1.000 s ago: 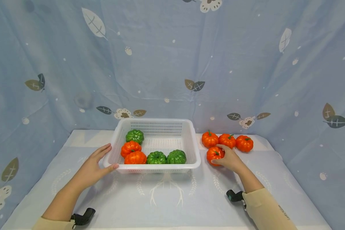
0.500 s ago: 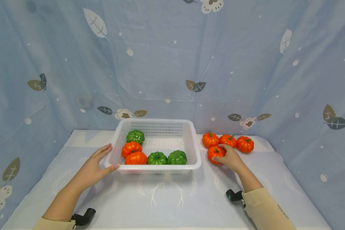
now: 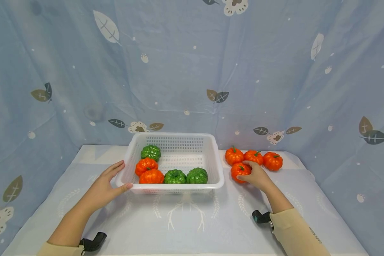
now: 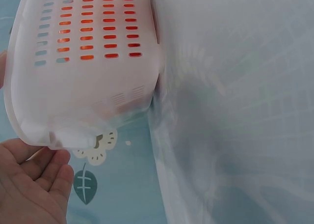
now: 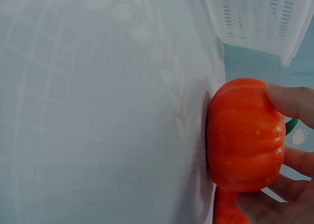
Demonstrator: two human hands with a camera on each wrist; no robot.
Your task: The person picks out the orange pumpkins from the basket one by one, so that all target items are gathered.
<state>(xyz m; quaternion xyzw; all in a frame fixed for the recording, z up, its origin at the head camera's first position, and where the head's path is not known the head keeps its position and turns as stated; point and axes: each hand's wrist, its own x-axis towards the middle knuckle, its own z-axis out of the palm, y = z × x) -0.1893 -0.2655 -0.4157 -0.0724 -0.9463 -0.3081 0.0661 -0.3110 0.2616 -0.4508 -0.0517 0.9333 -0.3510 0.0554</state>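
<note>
My right hand (image 3: 258, 178) holds an orange toy pumpkin (image 3: 239, 172) between thumb and fingers. In the right wrist view that pumpkin (image 5: 244, 138) lies against the tabletop, its green stem partly hidden by the hand. Three more orange pumpkins (image 3: 273, 161) form a row just behind it. At the left front corner of a white plastic basket (image 3: 179, 186), my left hand (image 3: 103, 189) touches the rim with thumb and fairly straight fingers. The left wrist view has its fingertips (image 4: 62, 157) at the basket's edge. Inside the basket are two orange pumpkins (image 3: 151, 176) and three green ones (image 3: 197, 175).
A pale patterned cloth covers the table (image 3: 185, 231). Blue curtain fabric (image 3: 179, 71) with leaf prints hangs behind and on both sides. Each wrist wears a small black camera, such as the right one (image 3: 260, 217).
The view has shifted very slightly. Both hands keep their places, the left at the basket and the right around the front orange pumpkin.
</note>
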